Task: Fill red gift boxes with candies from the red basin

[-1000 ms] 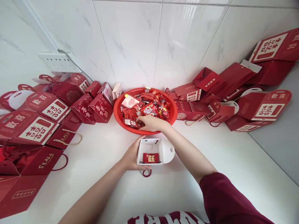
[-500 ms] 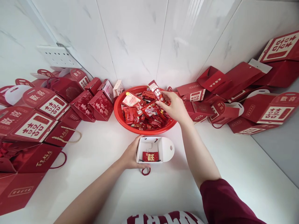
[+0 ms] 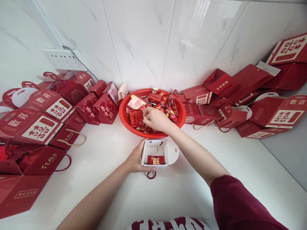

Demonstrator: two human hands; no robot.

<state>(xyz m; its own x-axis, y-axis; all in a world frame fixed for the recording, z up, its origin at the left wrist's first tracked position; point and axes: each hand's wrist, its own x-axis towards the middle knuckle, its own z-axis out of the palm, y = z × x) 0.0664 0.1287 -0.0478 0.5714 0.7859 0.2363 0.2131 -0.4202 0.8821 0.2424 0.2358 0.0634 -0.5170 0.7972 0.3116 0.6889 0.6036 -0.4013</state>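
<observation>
My left hand (image 3: 137, 158) is wrapped round the left side of a small open box (image 3: 171, 153) with white inner walls and a raised flap with a hole. A red packet with gold lettering (image 3: 156, 160) lies at the bottom of the box. A dark red cord loop (image 3: 151, 174) sticks out below it. My right hand (image 3: 156, 119) is in the red plastic basket (image 3: 183, 116), its fingers pinched together at the left-middle of the pile. Red wrapped sweets (image 3: 171, 110) fill the basket, and a flat red packet (image 3: 135, 118) lies beside the fingertips. What the pinch holds is hidden.
Red gift boxes (image 3: 39, 127) are stacked along the left, with smaller boxes (image 3: 105, 108) beside the basket. More red boxes (image 3: 279, 111) stand at right. A wall socket strip (image 3: 64, 59) with a cable is on the tiled wall behind the white counter (image 3: 103, 153).
My right hand has moved left and towards me across the basket, from the packets at its right side, and its fingers have closed together. My left hand still holds the box.
</observation>
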